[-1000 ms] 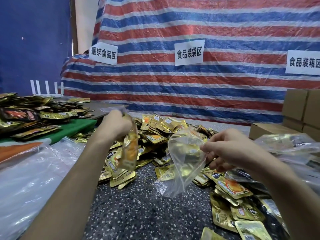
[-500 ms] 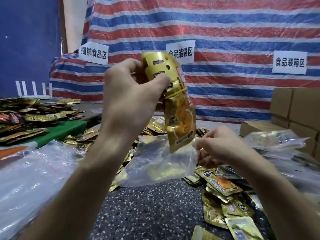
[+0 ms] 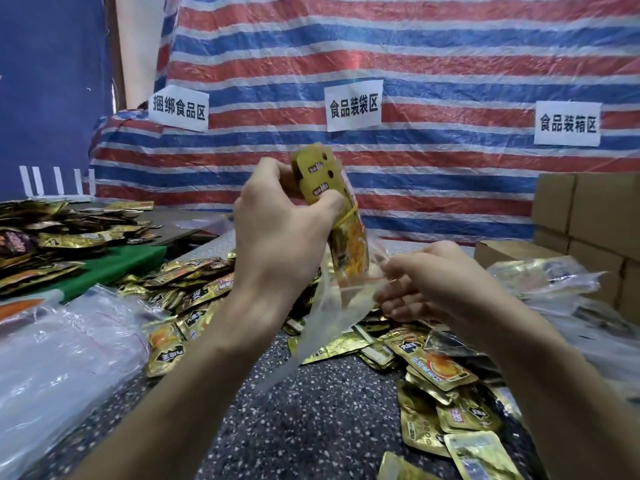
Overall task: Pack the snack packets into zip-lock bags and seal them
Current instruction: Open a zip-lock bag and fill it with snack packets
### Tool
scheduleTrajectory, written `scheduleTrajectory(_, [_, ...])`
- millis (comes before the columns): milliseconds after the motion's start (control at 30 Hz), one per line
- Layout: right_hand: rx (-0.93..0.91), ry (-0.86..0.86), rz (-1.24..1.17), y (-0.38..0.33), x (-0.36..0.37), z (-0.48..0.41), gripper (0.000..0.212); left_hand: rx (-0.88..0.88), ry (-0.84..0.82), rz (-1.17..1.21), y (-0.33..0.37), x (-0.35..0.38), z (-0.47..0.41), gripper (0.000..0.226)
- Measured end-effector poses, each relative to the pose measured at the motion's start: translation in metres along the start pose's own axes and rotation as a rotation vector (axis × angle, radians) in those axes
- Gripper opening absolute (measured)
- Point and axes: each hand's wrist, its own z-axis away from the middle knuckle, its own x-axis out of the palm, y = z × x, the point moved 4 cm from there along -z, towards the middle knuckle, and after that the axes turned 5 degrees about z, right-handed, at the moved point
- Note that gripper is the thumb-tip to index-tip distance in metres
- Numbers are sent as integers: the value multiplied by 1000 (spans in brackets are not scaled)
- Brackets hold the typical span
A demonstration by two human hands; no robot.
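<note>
My left hand (image 3: pixel 284 233) grips a rubber-banded bundle of gold snack packets (image 3: pixel 346 237) by its top, held upright. The bundle's lower end sits in the mouth of a clear zip-lock bag (image 3: pixel 329 317). My right hand (image 3: pixel 440 285) pinches the bag's rim on the right side and holds the mouth apart. The bag hangs down and to the left above the speckled table (image 3: pixel 311 427). Loose gold packets (image 3: pixel 194 299) lie heaped on the table behind and under my hands, and more (image 3: pixel 446 403) lie to the right.
A stack of clear plastic bags (image 3: pixel 62 358) lies at the left. Another packet pile (image 3: pixel 52 237) sits on a green surface far left. Filled clear bags (image 3: pixel 547 275) and cardboard boxes (image 3: pixel 588 220) stand at the right. A striped tarp with paper signs hangs behind.
My left hand picked a bundle off the heap, lifted it high, then lowered it until its bottom entered the bag's mouth. My right hand kept hold of the bag's rim.
</note>
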Motion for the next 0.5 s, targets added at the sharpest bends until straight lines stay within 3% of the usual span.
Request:
scheduleTrajectory(100, [-32, 21, -128, -2, 0, 0, 20, -32, -98, -105, -11, 7, 0, 16])
scheduleTrajectory(300, [-107, 42, -323, -8, -2, -2, 24, -107, -511, -413, -30, 20, 0, 14])
scheduleTrajectory(433, [-132, 66, -341, -7, -2, -4, 21, -111, -829, -571, -32, 15, 1, 50])
scheduleTrajectory(500, [-136, 98, -259, -3, -2, -6, 19, -138, -935, -591, -32, 8, 1, 47])
